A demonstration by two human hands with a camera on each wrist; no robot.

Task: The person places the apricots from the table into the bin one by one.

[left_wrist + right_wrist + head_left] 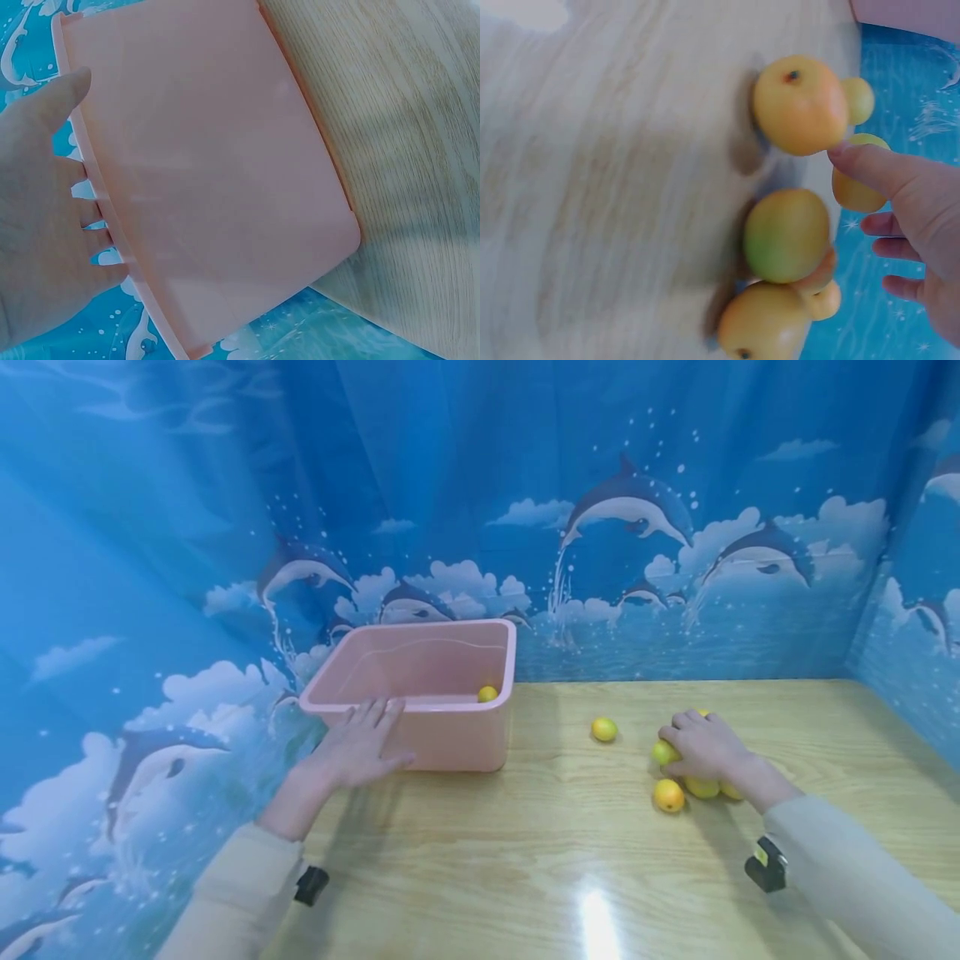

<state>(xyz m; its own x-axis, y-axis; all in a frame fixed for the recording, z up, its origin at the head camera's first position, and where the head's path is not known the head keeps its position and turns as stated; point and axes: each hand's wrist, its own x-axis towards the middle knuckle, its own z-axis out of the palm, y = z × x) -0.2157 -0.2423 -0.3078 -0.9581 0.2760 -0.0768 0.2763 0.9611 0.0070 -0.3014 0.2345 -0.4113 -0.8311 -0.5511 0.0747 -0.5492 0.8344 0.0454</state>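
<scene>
My left hand (362,752) rests at the near rim of a pink plastic bin (457,739), fingers spread over the edge. In the left wrist view, the thumb lies apart from them across the bin's outer wall (217,165). A yellow fruit (487,694) sits inside the bin. On the right, my right hand (703,747) pinches a yellow-green fruit (663,752) between thumb and fingers. Close under that hand lie an orange-yellow fruit (669,795), a greenish-yellow fruit (702,787) and others partly hidden. The right wrist view shows the thumb against the held fruit (859,187).
A lone yellow-green fruit (603,729) lies on the wooden table (525,860) between the bin and the cluster. Blue dolphin-print curtains (465,485) hang behind the table and at both sides. The bin stands near the back left, close to the curtain.
</scene>
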